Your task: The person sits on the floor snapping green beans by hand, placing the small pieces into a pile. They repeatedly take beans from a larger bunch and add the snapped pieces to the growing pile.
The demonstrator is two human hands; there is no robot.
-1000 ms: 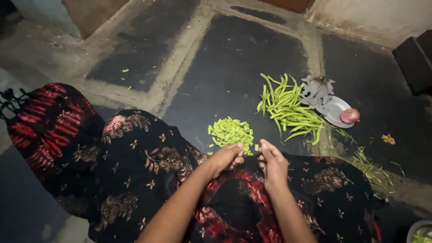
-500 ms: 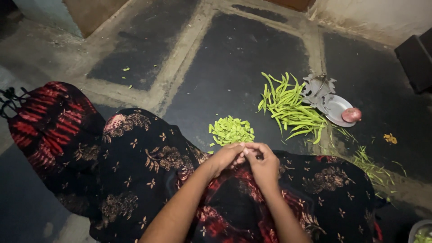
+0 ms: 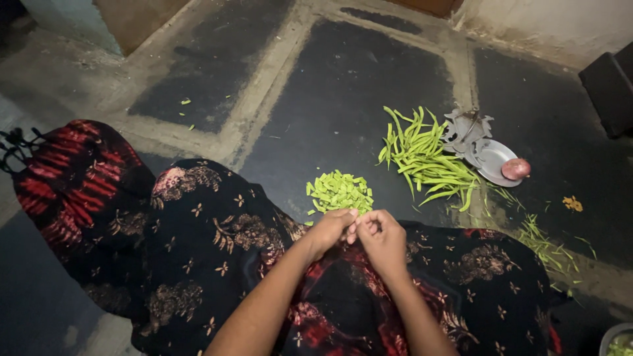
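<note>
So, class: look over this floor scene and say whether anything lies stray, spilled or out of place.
A few small green bean scraps lie alone on the grey floor far left of the neat heap of chopped green pieces. Thin green trimmings are strewn right of the pile of whole green beans. Otherwise nothing stands out.

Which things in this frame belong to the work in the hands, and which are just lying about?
In use:
left hand and right hand, fingertips together over the lap
pile of cut bean pieces
heap of whole green beans
bean trimmings

Lying about:
metal plate holding a red onion
dark box
orange scrap
</note>
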